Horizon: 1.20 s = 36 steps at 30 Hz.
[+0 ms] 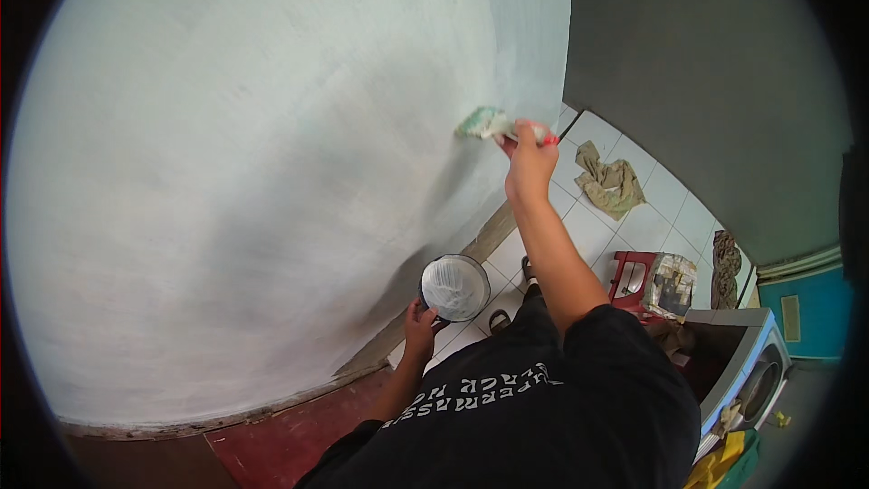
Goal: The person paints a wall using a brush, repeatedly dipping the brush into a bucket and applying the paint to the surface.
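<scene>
My right hand [533, 159] is closed around the handle of a paintbrush [483, 122]. Its bristles are coated with white and greenish paint and are held at the wall [326, 129]; whether they touch it I cannot tell. White, streaky paint covers that wall, with a greyer band along its right edge. Lower down, my left hand [421, 329] grips the rim of a round, dark-edged container [455, 287] with white paint inside. The container is held close to the foot of the wall.
A crumpled, stained cloth [609, 180] lies on the white tiled floor [587, 224]. Near it stands a red plastic stool [631, 278] with a paint-spotted top. A twisted dark cloth [726, 268] and a gas stove [757, 387] are to the right. A grey wall [686, 95] rises beyond.
</scene>
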Each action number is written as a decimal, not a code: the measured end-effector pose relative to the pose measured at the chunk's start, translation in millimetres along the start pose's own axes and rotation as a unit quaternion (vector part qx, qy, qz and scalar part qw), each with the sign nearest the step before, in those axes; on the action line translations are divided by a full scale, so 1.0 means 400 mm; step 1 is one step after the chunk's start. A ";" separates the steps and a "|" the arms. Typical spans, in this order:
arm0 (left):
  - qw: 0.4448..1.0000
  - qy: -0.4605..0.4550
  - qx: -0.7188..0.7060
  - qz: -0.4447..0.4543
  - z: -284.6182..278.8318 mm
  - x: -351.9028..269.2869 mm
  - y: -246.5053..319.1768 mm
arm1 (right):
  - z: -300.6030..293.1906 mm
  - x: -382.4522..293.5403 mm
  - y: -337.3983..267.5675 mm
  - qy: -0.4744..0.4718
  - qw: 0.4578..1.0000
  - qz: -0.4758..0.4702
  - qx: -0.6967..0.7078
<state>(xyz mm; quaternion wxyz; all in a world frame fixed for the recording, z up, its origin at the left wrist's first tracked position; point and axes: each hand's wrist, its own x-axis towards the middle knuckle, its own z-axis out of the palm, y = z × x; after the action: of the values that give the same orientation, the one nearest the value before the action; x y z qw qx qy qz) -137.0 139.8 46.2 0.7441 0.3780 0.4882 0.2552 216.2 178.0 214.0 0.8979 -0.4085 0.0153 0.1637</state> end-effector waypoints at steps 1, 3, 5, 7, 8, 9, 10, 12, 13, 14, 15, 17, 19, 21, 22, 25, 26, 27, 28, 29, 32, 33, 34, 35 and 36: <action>1.000 -0.003 -0.003 0.001 0.001 0.000 0.001 | 0.038 -0.004 -0.045 -0.023 1.000 -0.011 0.017; 1.000 -0.023 -0.004 0.014 0.009 0.001 0.008 | 0.113 -0.021 -0.134 -0.049 0.998 -0.025 0.033; 0.999 -0.030 -0.010 0.019 0.015 -0.004 0.017 | 0.182 -0.047 -0.217 -0.096 0.989 -0.049 0.102; 0.999 -0.036 -0.015 0.026 0.017 -0.002 0.022 | 0.238 -0.078 -0.284 -0.129 0.980 -0.062 0.137; 0.998 -0.044 -0.023 0.029 0.018 0.001 0.022 | 0.253 -0.084 -0.303 -0.158 0.970 -0.071 0.171; 0.998 -0.051 -0.029 0.029 0.017 -0.001 0.021 | 0.256 -0.078 -0.303 -0.159 0.970 -0.073 0.171; 0.998 -0.052 -0.027 0.029 0.020 -0.006 0.024 | 0.250 -0.061 -0.291 -0.159 0.968 -0.070 0.183; 0.998 -0.044 -0.030 0.030 0.028 -0.012 0.029 | 0.210 -0.035 -0.243 -0.157 0.966 -0.067 0.196; 0.998 -0.043 -0.028 0.031 0.024 -0.011 0.026 | 0.171 -0.019 -0.198 -0.133 0.970 -0.039 0.200; 0.999 -0.038 -0.027 0.027 0.014 -0.009 0.019 | 0.129 -0.003 -0.147 -0.111 0.973 -0.010 0.204; 0.999 -0.033 -0.027 0.022 0.004 -0.007 0.010 | 0.079 0.009 -0.091 -0.090 0.977 0.003 0.194; 0.999 -0.030 -0.020 0.017 -0.014 -0.002 -0.006 | -0.041 0.018 0.016 -0.047 0.984 0.029 0.168; 0.999 -0.033 -0.008 0.015 -0.019 0.001 -0.002 | -0.159 0.019 0.115 -0.001 0.989 0.060 0.134; 0.999 -0.034 0.011 0.000 -0.014 -0.010 0.011 | -0.256 0.030 0.209 0.029 0.990 0.079 0.116; 0.999 -0.033 0.016 -0.001 -0.018 -0.004 0.008 | -0.296 0.037 0.253 0.053 0.989 0.098 0.096; 0.999 -0.027 0.039 -0.018 -0.022 0.011 0.002 | -0.399 0.086 0.357 0.085 0.987 0.120 0.060; 0.999 -0.028 0.038 -0.015 -0.012 0.016 0.007 | -0.428 0.105 0.387 0.083 0.989 0.117 0.043; 0.999 -0.024 0.038 -0.018 -0.012 0.005 0.007 | -0.457 0.105 0.420 0.099 0.986 0.127 0.041; 0.998 -0.022 0.046 -0.028 -0.007 0.000 0.010 | -0.473 0.121 0.441 0.106 0.985 0.132 0.029; 0.998 -0.020 0.052 -0.035 -0.003 -0.007 0.013 | -0.489 0.131 0.464 0.112 0.984 0.138 0.017; 0.996 -0.011 0.070 -0.047 -0.007 -0.011 0.011 | -0.507 0.142 0.525 0.139 0.978 0.156 -0.002; 0.995 -0.007 0.080 -0.053 -0.013 -0.017 0.007 | -0.516 0.139 0.551 0.149 0.974 0.169 -0.010; 0.995 -0.005 0.083 -0.056 -0.006 -0.017 0.010 | -0.544 0.154 0.582 0.152 0.973 0.171 -0.009; 0.994 -0.021 0.090 -0.060 0.014 -0.002 0.016 | -0.601 0.189 0.617 0.158 0.976 0.140 -0.044; 0.994 -0.020 0.090 -0.058 0.014 -0.002 0.020 | -0.597 0.192 0.638 0.150 0.978 0.122 -0.080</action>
<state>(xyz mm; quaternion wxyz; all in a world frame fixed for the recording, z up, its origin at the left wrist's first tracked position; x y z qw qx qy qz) -132.2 142.2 54.5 0.7300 0.4197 0.5155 0.1586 235.9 179.5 -143.4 0.8228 -0.4943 0.1860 0.2099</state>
